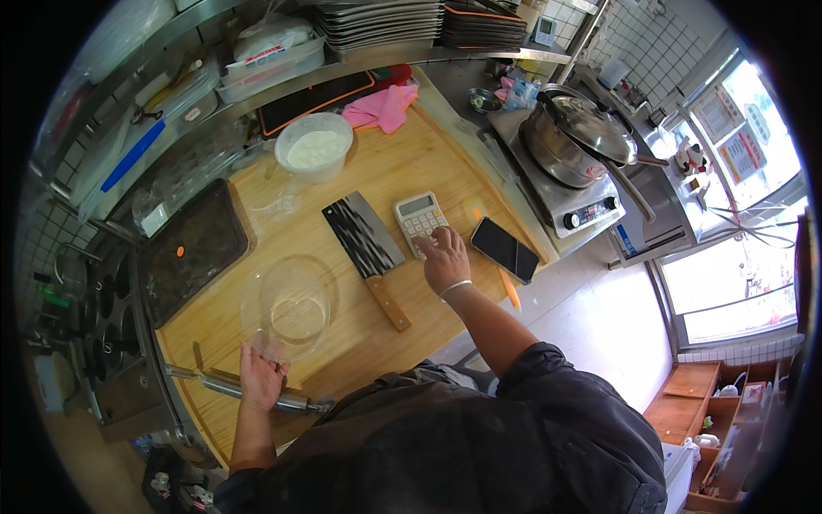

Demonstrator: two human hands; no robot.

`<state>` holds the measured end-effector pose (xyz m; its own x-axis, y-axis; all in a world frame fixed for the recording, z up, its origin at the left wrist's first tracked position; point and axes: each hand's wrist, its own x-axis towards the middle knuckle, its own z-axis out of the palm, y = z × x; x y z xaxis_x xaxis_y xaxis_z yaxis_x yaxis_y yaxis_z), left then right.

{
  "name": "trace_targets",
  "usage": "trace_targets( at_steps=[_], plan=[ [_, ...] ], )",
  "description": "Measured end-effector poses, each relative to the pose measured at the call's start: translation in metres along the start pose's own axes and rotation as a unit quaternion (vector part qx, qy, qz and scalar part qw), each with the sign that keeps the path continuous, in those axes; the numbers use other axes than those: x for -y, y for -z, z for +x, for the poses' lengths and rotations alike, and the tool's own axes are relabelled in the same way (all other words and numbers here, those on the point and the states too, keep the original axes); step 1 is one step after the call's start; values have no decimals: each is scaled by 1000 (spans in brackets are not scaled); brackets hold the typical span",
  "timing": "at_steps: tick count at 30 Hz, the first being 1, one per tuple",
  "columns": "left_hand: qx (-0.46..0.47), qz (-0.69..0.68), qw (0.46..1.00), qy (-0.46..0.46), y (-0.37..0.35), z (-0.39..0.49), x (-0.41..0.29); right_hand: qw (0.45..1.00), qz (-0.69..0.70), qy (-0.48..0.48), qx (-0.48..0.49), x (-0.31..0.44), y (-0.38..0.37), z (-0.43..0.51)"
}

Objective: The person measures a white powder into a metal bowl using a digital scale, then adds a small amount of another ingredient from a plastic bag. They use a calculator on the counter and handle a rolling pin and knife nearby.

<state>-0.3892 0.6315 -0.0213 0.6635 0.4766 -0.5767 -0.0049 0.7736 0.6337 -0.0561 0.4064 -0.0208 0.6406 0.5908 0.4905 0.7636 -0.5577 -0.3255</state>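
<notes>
A clear plastic bowl (257, 289) is in my left hand (262, 376), whose fingers show through the near side by the rim. Its base looks round and see-through, with nothing visible inside. My right hand (447, 260) rests over the lower keys of a white calculator (417, 212), fingertips bent onto them, holding nothing. Between my hands lies a cleaver (366, 234) with a wooden handle, its blade pointing away from me. Right of the calculator is a dark-screened smartphone (505, 249), lying across an orange-handled tool (510, 292) that it partly hides.
A metal rolling pin (221, 385) lies near my left wrist. Farther back stand a tub of white contents (314, 146) and a pink cloth (383, 108). A dark baking tray (192, 250) is at left. A lidded pot (568, 144) sits on the cooker (587, 215) at right.
</notes>
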Motion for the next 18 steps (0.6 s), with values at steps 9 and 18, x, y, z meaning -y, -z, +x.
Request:
trace_targets(
  at_steps=[9, 18],
  plan=[
    [9, -3, 1000, -7, 2, 0, 2, 999, 7, -48, 2, -7, 18, -18],
    [16, 8, 1000, 0, 0, 1, 0, 1000, 9, 6, 18, -3, 14, -32]
  ],
)
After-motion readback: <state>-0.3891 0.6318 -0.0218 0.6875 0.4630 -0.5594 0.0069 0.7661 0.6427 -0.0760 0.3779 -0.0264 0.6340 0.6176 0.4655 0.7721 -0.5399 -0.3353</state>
